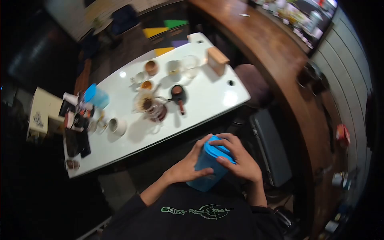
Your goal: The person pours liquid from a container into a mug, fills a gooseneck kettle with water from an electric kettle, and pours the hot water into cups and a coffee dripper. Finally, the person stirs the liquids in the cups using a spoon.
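Close to my chest I hold a translucent blue plastic container [204, 181] with a brighter blue lid [219, 149]; it leans a little. My left hand [186, 166] wraps around its left side, thumb across the front and fingertips up at the lid's edge. Over the lid and the right side lies my right hand [243, 160], fingers curled on the top and thumb pressed at the rim. What is inside the container cannot be made out. The lid appears to sit on the container.
Ahead stands a white table [200, 106] with a glass server [160, 113], a dripper with dark grounds [145, 103], a white cup [117, 126], a red-handled dark pot [178, 94], a wooden box [217, 61] and another blue-lidded container [97, 97]. A wooden counter [280, 60] curves along the right.
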A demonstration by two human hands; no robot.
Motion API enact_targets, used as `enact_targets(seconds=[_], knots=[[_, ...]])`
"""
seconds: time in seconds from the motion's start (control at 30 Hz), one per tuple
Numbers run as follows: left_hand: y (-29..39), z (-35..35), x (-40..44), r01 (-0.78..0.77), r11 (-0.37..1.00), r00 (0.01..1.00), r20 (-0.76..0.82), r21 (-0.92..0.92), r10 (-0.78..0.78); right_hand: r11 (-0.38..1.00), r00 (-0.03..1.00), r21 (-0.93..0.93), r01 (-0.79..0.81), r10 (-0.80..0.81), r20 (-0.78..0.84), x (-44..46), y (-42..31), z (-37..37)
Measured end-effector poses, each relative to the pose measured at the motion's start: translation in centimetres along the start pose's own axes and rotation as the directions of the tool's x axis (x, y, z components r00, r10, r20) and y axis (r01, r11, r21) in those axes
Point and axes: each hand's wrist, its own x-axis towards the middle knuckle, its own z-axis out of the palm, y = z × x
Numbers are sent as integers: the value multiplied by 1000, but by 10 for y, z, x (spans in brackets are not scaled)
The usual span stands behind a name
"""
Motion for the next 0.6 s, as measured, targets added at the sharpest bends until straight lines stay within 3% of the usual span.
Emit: enact_targets(seconds=[0.03,0.1,0.37,0.43,0.5,0.57,0.6], knots=[[-4,11,9,-25,1000,998,59,-3,25,999,1000,-38,20,-21,-15,-9,12,-6],[-7,35,25,8,984,1000,7,-178,-7,998,997,-50,-38,34,-69,-29,20,-16],[9,115,60,17,978,998,61,-209,-4,992,949,-67,-107,82,-305,-110,38,-46],[14,128,73,21,974,995,95,-225,0,995,861,77,-59,90,-500,-126,30,-57],[14,144,88,-61,978,991,101,-200,83,998,830,-8,-67,51,-555,-149,34,-69],[23,161,101,-87,973,989,103,-212,110,999,780,48,24,11,-626,-173,39,-78],[29,169,108,-121,967,980,129,-226,152,986,807,165,18,83,-584,-183,40,-84]])
